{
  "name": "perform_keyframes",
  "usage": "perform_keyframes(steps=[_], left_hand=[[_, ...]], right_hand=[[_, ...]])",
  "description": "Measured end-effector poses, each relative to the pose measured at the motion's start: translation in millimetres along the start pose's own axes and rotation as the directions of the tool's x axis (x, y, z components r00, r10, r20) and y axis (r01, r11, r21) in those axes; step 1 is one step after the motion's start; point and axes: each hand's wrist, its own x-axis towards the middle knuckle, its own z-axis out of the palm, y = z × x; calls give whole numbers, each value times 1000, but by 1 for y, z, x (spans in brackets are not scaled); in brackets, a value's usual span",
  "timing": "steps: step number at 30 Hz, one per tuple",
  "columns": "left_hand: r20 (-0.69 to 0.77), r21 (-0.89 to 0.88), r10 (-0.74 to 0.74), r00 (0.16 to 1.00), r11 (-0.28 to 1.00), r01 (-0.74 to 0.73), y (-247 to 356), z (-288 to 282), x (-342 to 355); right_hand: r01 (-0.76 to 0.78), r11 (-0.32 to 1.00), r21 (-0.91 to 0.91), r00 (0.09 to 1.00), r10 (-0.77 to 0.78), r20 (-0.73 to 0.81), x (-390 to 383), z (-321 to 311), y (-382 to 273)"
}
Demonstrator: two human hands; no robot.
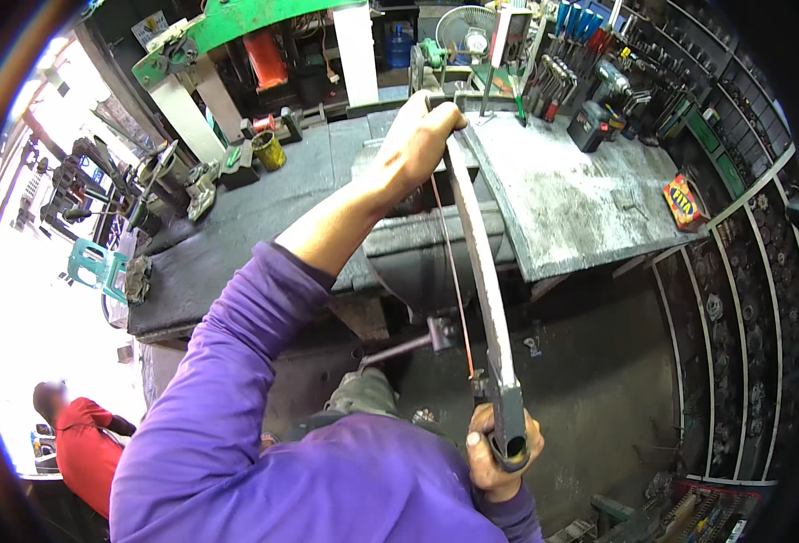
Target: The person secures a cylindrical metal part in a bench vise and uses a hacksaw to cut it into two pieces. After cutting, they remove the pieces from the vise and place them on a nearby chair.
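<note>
A hacksaw (480, 246) with a pale frame and thin orange blade points away from me, across the bench's front edge. My left hand (417, 138) is closed over the far end of its frame. Nearer my body, my right hand (499, 452) wraps the dark handle, its thumb on the near side. Beneath the blade lies a dark, flat-topped block (408, 237) between the two bench tops; whether the blade touches it I cannot tell. A metal bar with a block-shaped end (437, 334) sticks out below the bench edge.
A dark bench (263, 226) spans the left, with a yellow can (269, 150) on it. The worn right bench top (567, 195) carries a red-yellow pack (684, 203) and a power-tool battery (588, 127). Shelves line the right. A person in red (87, 448) is at lower left.
</note>
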Motion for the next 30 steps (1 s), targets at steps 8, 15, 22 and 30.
perform_keyframes(steps=[8,15,22,30], left_hand=[[63,300,229,971,924,-237,-7,-46,81],[-71,-81,4,997,997,-9,-29,-33,55],[-56,289,231,971,935,-206,-30,-32,39],[14,73,43,999,996,-44,-23,-31,33]], right_hand=[[52,968,244,998,-41,-47,56,30,28],[67,994,81,996,-71,49,50,24,34],[50,993,106,997,-57,61,30,18,38],[138,988,74,990,-136,-26,35,26,11]])
